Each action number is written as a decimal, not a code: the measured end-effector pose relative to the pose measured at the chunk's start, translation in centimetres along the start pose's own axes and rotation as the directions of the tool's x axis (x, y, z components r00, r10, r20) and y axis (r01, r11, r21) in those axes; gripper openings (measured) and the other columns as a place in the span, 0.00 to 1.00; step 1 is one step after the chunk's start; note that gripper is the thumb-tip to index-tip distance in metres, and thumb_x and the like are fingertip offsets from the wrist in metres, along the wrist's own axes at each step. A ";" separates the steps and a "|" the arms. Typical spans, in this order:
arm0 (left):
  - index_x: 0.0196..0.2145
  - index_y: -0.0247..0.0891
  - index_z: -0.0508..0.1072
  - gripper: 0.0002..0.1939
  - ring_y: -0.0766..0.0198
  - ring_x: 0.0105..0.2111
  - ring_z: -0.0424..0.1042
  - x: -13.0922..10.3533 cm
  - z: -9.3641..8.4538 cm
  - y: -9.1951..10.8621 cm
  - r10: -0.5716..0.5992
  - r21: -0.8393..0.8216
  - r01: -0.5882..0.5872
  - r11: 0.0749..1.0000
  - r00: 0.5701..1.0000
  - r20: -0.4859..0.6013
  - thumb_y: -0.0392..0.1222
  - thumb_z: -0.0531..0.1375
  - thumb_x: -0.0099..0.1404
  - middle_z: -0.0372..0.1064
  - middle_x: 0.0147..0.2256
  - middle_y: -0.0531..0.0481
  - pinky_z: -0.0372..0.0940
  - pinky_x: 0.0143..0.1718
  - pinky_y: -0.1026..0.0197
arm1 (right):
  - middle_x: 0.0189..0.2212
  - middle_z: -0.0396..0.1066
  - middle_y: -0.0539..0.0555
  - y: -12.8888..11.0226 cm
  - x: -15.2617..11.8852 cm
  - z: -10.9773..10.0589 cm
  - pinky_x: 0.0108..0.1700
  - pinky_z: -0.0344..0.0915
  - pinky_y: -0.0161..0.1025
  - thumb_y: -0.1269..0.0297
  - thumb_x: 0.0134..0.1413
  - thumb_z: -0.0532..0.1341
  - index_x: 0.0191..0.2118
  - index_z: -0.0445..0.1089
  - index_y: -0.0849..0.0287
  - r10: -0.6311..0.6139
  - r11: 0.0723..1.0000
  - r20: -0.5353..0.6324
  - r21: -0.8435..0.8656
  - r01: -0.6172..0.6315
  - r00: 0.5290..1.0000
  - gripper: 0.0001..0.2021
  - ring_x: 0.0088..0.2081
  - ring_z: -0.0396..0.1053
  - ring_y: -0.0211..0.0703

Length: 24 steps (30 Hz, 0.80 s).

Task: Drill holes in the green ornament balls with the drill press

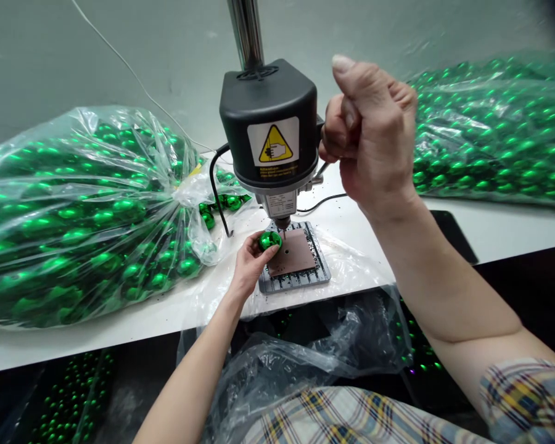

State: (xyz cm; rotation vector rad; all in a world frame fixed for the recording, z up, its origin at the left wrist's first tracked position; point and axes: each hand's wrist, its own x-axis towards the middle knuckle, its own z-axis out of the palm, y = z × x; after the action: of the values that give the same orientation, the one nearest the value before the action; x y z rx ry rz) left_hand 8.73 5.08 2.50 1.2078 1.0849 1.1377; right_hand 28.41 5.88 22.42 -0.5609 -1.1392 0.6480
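A shiny green bauble [270, 241] is pinched in the fingers of my left hand [251, 262], just left of the drill bit [285, 234]. Below the bit lies a brown board [300, 256] with a small dark hole, on the grey slotted base plate [321, 277] of a small drill press [268, 123]. Raised at the right side of the black motor housing, my right hand [370, 123] is closed with the thumb up. A thin metal lever [322, 169] runs from the drill head up to its curled fingers, which hide the grip.
Big clear bags of green baubles stand at left [74, 228] and right [494, 135]. Several loose green baubles [234, 202] lie by the left bag's neck. Clear plastic film [296, 364] hangs over the front edge of the white table [143, 317]. A black cable [214, 185] loops beside the drill.
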 end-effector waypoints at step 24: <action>0.54 0.43 0.76 0.31 0.49 0.56 0.68 -0.1 2.2 -2.8 0.303 0.471 -0.294 0.832 0.951 0.059 0.44 0.74 0.53 0.68 0.51 0.42 0.64 0.61 0.46 | 0.11 0.48 0.44 -0.8 -0.3 0.4 0.16 0.43 0.40 0.49 0.56 0.68 0.15 0.52 0.53 0.052 0.998 -0.036 -0.015 -0.053 0.998 0.29 0.13 0.43 0.33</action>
State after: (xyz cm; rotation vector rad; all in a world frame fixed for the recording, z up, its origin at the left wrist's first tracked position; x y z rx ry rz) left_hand 11.07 4.62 -0.20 1.8101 1.2648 1.1497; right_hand 28.10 5.15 22.92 -0.6154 -1.1001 0.6723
